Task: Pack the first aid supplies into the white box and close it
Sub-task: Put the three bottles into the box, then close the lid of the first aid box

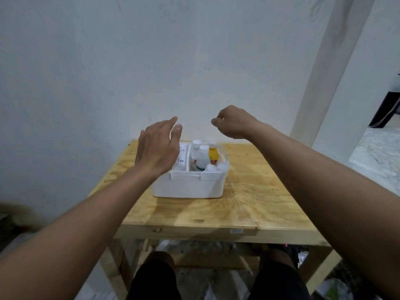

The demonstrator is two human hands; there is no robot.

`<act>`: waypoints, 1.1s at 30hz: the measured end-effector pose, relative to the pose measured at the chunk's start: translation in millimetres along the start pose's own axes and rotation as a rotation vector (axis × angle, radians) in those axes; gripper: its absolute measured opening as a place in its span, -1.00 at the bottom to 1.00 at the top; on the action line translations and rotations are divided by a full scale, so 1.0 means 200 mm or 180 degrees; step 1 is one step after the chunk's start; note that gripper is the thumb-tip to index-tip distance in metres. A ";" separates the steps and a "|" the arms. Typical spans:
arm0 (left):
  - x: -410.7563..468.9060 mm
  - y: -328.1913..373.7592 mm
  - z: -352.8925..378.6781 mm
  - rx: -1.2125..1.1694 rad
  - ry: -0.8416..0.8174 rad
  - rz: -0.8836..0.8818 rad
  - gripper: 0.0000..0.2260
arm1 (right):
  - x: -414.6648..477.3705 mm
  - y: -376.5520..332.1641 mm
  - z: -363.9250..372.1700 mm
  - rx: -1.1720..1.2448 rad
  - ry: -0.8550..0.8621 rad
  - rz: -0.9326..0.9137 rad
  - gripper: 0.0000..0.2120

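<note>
Left hand [159,146] flat above white box [188,185]

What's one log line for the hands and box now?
left hand open over white box | right hand curled, nothing seen in it | bottles upright inside | top uncovered

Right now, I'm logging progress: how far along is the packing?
Done: bottles stand inside the white box. In hand: nothing visible; left hand hovers open above it, right hand raised, fingers curled. Left: closing; the box is open, no lid in view.
</note>
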State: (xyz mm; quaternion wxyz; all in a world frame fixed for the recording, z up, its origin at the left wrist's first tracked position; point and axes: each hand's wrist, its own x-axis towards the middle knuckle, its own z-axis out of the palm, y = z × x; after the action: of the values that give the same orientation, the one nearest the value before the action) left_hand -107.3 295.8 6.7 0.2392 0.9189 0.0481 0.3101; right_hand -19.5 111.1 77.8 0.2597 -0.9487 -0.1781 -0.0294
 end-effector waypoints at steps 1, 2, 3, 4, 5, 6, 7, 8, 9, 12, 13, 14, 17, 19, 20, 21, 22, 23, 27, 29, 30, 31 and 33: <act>0.04 -0.02 -0.01 -0.0050 -0.0112 -0.0093 -0.52 | 0.02 0.01 0.01 0.0032 -0.0035 0.0076 -0.69; 0.08 -0.04 -0.01 -0.0093 -0.0253 -0.0229 -0.53 | 0.04 0.01 0.01 0.0049 -0.0103 0.0167 -0.75; 0.12 -0.06 -0.01 -0.0124 -0.0422 -0.0390 -0.54 | 0.06 0.02 0.02 0.0062 -0.0216 0.0267 -0.78; 0.15 -0.08 -0.01 -0.0157 -0.0584 -0.0558 -0.54 | 0.08 0.02 0.03 0.0054 -0.0330 0.0332 -0.81; 0.18 -0.09 -0.01 -0.0208 -0.0715 -0.0722 -0.53 | 0.09 0.02 0.04 0.0072 -0.0409 0.0413 -0.83; 0.21 -0.11 0.00 -0.0258 -0.0815 -0.0875 -0.53 | 0.10 0.02 0.06 0.0098 -0.0468 0.0486 -0.83; 0.24 -0.13 0.00 -0.0255 -0.0888 -0.1013 -0.52 | 0.12 0.03 0.08 0.0149 -0.0517 0.0552 -0.82; 0.27 -0.14 0.01 -0.0201 -0.0970 -0.1138 -0.53 | 0.13 0.04 0.10 0.0197 -0.0560 0.0610 -0.81; 0.29 -0.16 0.03 -0.0123 -0.1071 -0.1243 -0.55 | 0.14 0.05 0.11 0.0284 -0.0587 0.0681 -0.79; 0.35 -0.21 0.09 -0.0211 -0.1158 -0.1660 -0.70 | 0.16 0.08 0.16 0.0586 -0.0658 0.0914 -0.75; 0.36 -0.23 0.10 -0.0399 -0.1109 -0.1839 -0.76 | 0.16 0.09 0.17 0.0686 -0.0679 0.0985 -0.76; 0.37 -0.24 0.11 -0.0598 -0.1030 -0.2018 -0.81 | 0.16 0.09 0.19 0.0792 -0.0672 0.1039 -0.78; 0.40 -0.27 0.14 -0.0861 -0.0970 -0.2364 -0.87 | 0.17 0.11 0.22 0.1098 -0.0598 0.1181 -0.78; 0.41 -0.29 0.15 -0.0976 -0.0967 -0.2527 -0.88 | 0.19 0.13 0.23 0.1233 -0.0573 0.1232 -0.78; 0.42 -0.30 0.15 -0.1050 -0.0965 -0.2595 -0.88 | 0.20 0.14 0.23 0.1278 -0.0565 0.1247 -0.80; 0.42 -0.31 0.15 -0.1135 -0.0963 -0.2639 -0.90 | 0.22 0.14 0.23 0.1317 -0.0558 0.1260 -0.82; 0.43 -0.32 0.15 -0.1212 -0.0950 -0.2674 -0.91 | 0.22 0.15 0.23 0.1351 -0.0549 0.1269 -0.84; 0.44 -0.32 0.15 -0.1275 -0.0926 -0.2700 -0.92 | 0.23 0.15 0.23 0.1380 -0.0532 0.1275 -0.84; 0.47 -0.33 0.15 -0.1565 -0.0684 -0.2619 -0.89 | 0.25 0.14 0.22 0.1452 -0.0485 0.1257 -0.73; 0.48 -0.32 0.15 -0.1809 -0.0528 -0.2553 -0.89 | 0.26 0.12 0.20 0.1511 -0.0445 0.1230 -0.70; 0.48 -0.31 0.14 -0.1919 -0.0463 -0.2572 -0.86 | 0.26 0.11 0.19 0.1557 -0.0426 0.1236 -0.69; 0.48 -0.30 0.13 -0.2003 -0.0417 -0.2582 -0.82 | 0.26 0.10 0.18 0.1594 -0.0413 0.1246 -0.70; 0.48 -0.28 0.10 -0.2129 -0.0389 -0.2513 -0.74 | 0.26 0.09 0.16 0.1667 -0.0400 0.1255 -0.69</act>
State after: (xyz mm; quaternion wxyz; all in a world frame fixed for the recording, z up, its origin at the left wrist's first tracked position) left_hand -14.0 359.3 19.2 0.6208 0.7205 0.2752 0.1405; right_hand 34.9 130.5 49.7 0.4838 -0.8659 -0.0082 0.1268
